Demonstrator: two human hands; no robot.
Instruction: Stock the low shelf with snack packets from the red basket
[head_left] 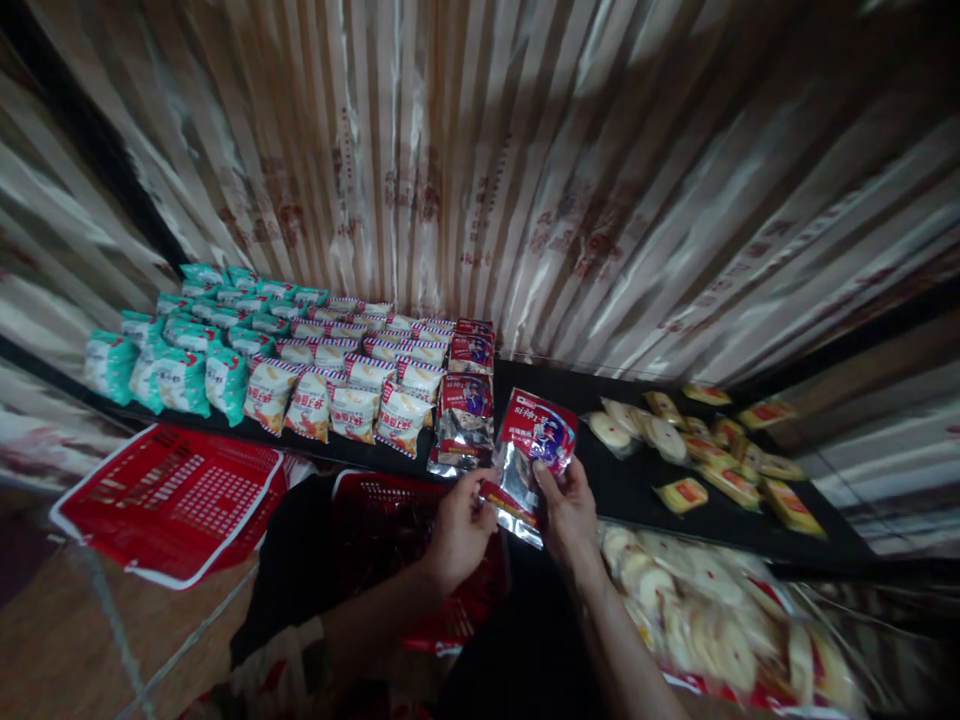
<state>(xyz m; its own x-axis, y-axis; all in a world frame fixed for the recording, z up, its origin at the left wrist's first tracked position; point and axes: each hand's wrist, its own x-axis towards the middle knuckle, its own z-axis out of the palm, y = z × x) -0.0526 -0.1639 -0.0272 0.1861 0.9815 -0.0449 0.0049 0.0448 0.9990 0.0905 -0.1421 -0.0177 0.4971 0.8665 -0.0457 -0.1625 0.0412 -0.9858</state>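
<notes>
Between my hands is a red and silver snack packet with a cartoon figure on its front, tilted above the black shelf's edge. My right hand grips its right side, thumb across the front. At the lower left edge of the packet, my left hand pinches with fingers closed. Just left of it, a row of matching red packets lies overlapping on the black shelf. Below my hands, a red basket is partly covered by my arms, and its contents are too dark to make out.
White snack bags and teal bags stand in rows at left. Round pale packs and yellow packs lie scattered at right. A second red basket sits on the floor; bagged pale discs lie lower right.
</notes>
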